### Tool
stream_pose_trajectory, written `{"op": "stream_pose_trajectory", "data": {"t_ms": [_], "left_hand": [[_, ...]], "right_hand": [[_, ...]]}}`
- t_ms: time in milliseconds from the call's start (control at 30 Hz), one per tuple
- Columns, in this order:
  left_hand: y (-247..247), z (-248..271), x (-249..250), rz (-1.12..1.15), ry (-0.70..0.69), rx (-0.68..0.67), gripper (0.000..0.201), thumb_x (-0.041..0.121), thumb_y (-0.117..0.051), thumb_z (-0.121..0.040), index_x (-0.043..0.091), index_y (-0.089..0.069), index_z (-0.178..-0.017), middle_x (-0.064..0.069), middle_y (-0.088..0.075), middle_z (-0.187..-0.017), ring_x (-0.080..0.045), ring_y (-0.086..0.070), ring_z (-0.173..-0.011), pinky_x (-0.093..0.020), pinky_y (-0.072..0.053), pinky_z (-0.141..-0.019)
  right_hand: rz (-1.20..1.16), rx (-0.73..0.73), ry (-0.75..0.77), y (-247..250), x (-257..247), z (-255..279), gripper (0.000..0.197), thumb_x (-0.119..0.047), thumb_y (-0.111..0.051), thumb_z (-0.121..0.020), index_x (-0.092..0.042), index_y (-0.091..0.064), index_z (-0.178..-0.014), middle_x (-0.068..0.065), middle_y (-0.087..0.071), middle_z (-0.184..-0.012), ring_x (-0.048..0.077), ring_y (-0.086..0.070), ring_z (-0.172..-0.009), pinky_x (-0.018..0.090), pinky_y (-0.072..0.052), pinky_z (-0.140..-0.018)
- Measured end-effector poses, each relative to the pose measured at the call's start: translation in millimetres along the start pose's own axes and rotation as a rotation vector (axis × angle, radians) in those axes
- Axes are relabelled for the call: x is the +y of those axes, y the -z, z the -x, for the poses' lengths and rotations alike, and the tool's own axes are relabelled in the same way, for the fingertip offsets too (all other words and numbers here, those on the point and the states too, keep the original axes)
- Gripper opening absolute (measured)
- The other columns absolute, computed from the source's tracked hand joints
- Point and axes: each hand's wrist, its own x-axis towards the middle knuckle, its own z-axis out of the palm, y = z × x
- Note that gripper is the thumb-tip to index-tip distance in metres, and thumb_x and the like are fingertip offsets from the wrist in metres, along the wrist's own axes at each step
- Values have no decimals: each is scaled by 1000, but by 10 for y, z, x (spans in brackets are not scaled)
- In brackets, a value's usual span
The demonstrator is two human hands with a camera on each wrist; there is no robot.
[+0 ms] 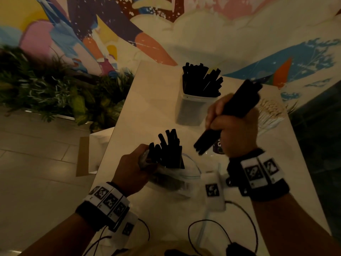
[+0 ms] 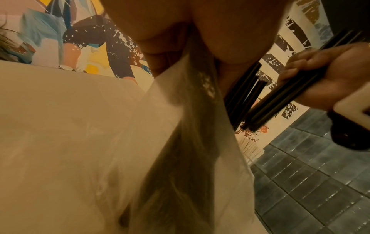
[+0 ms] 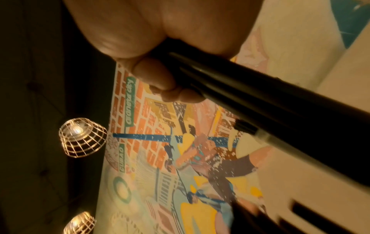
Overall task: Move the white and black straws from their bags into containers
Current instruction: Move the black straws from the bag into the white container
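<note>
My right hand (image 1: 234, 124) grips a thick bundle of black straws (image 1: 238, 106) slantwise above the white table (image 1: 147, 100), just right of a clear container (image 1: 193, 108) that is full of black straws. My left hand (image 1: 134, 170) holds a clear plastic bag (image 1: 171, 180) upright near the front, with several black straws (image 1: 168, 150) sticking out of its top. The left wrist view shows the bag (image 2: 180, 142) hanging from my fingers and the right hand's bundle (image 2: 290, 95) beside it. In the right wrist view the bundle (image 3: 260, 98) runs out of my fist. White straws (image 1: 271, 109) lie at the far right.
The table stands against a painted mural wall (image 1: 166, 24). Green plants (image 1: 55, 85) fill a planter to the left. A cardboard piece (image 1: 83, 156) leans by the table's left edge. Cables (image 1: 221, 230) trail across the table's near end. A small dark object (image 1: 218, 146) sits under my right hand.
</note>
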Motion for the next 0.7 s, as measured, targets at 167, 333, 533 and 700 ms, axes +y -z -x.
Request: {"op": "stream_pose_trajectory", "data": {"t_ms": [167, 333, 533, 700], "left_hand": [[-2, 27, -25, -10, 9, 17, 38, 19, -77, -75, 31, -54, -102, 20, -63, -85, 4, -62, -78, -4, -44, -67], [-5, 36, -50, -8, 18, 1, 33, 29, -73, -75, 36, -54, -102, 21, -63, -88, 1, -62, -83, -5, -44, -67], [5, 45, -70, -18, 1, 14, 37, 46, -61, -71, 31, -58, -104, 14, -67, -88, -6, -64, -81, -26, -56, -69], [3, 37, -59, -15, 22, 17, 34, 32, -67, -74, 23, -60, -106, 11, -69, -91, -10, -66, -80, -36, -56, -69]], "right_hand": [[-133, 49, 256, 28, -285, -613, 45, 23, -47, -54, -21, -54, -53, -5, -54, -52, 19, -53, -51, 30, -43, -53], [-162, 131, 440, 40, -338, -1159, 39, 28, -49, -58, -11, -51, -61, 9, -52, -64, 26, -58, -58, 38, -48, -63], [-141, 182, 224, 68, 142, -1420, 37, 26, -47, -57, -11, -52, -51, 9, -54, -56, 24, -58, -56, 32, -50, -61], [-63, 191, 158, 201, 381, -1487, 40, 25, -51, -60, -15, -54, -52, 3, -59, -55, 27, -60, -61, 36, -52, -68]]}}
